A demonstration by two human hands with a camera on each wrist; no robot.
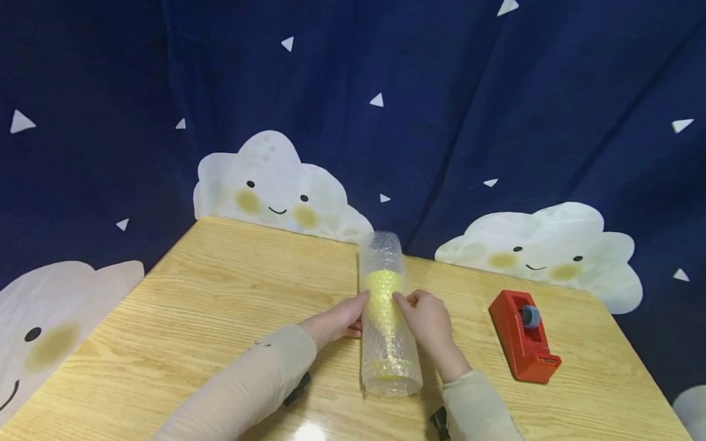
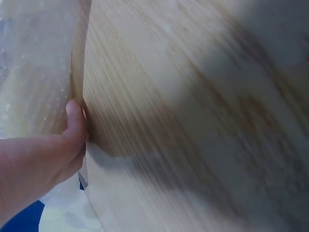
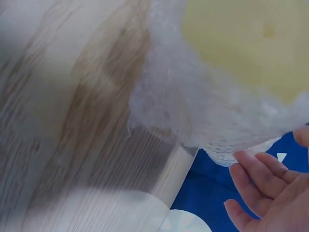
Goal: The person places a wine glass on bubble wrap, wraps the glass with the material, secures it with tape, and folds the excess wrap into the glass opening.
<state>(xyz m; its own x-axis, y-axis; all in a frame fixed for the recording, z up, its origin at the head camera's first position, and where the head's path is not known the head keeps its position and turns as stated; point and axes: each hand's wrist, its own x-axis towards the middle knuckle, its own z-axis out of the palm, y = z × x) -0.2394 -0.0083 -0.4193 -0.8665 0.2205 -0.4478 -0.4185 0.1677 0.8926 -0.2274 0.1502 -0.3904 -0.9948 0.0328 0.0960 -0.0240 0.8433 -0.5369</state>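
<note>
Cream sleeves (image 1: 245, 389), bumpy bubble-wrap tube (image 1: 383, 323)

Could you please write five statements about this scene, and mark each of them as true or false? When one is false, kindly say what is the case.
1. A yellow object is inside a tube of clear bubble wrap. True.
2. A red, boxy tape dispenser holds a small blue roll. True.
3. The tape dispenser is to the left of the bubble wrap. False: it is to the right.
4. The bare left hand and the bare right hand both touch the bubble wrap. True.
5. The right hand grips the tape dispenser. False: it is at the bubble wrap, apart from the dispenser.
</note>
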